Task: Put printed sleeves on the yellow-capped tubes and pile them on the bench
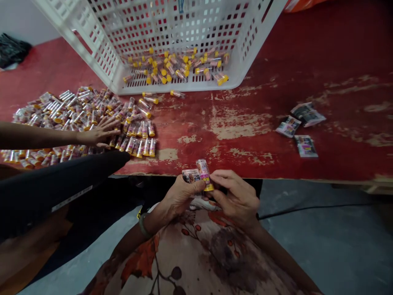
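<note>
Above my lap, just off the table's front edge, my left hand [179, 193] is closed on a small stack of printed labels [189, 175]. Its thumb also presses against a small clear tube [204, 172] with a yellow cap, which stands nearly upright, cap down, with a printed label around it. From the right, my right hand [238, 198] pinches the tube's side near the cap with thumb and fingertips; its other fingers are curled and partly hidden. Several more small printed label packs [306, 146] lie on the table to the right.
A white slotted crate [119, 82] tipped toward me holds many yellow-capped tubes. Labelled tubes [61, 110] cover the red table [245, 123] at left. Another person's hand [98, 133] rests on them, and a dark sleeve [76, 176] reaches in below. A few tubes [148, 99] lie before the crate.
</note>
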Demonstrator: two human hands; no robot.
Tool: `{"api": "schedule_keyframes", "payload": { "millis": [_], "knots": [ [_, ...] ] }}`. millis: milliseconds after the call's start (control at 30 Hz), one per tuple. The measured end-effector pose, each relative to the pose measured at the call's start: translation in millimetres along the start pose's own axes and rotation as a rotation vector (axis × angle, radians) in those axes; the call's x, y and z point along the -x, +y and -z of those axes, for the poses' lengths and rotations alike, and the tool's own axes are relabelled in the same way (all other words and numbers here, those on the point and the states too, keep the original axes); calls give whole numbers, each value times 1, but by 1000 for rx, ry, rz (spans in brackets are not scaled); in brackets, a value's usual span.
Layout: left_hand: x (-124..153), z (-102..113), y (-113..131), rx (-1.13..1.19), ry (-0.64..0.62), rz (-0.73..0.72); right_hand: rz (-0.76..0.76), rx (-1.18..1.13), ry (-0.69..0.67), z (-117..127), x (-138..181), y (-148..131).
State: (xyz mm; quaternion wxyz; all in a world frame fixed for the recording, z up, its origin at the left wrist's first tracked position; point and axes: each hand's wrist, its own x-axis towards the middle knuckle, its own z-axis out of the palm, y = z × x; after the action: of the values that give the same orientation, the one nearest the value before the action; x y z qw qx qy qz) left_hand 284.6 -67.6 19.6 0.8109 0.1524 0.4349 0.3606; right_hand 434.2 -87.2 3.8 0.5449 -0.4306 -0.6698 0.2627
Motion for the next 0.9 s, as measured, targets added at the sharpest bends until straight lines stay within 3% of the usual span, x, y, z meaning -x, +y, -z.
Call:
{"api": "schedule_keyframes", "payload": {
  "millis": [133, 300, 633, 900],
  "knots": [
    [3, -2, -1, 2, 13, -16, 144, 184, 86, -5, 9, -1],
    [7, -5, -2, -4, 22, -7, 185, 321, 122, -7, 14, -3],
    [8, -4, -6, -28, 1, -4, 252, 392, 193, -8, 14, -4],
    [8, -5, -2, -22, -16, -46, 256, 413, 171, -9, 14, -4]
  ]
}}
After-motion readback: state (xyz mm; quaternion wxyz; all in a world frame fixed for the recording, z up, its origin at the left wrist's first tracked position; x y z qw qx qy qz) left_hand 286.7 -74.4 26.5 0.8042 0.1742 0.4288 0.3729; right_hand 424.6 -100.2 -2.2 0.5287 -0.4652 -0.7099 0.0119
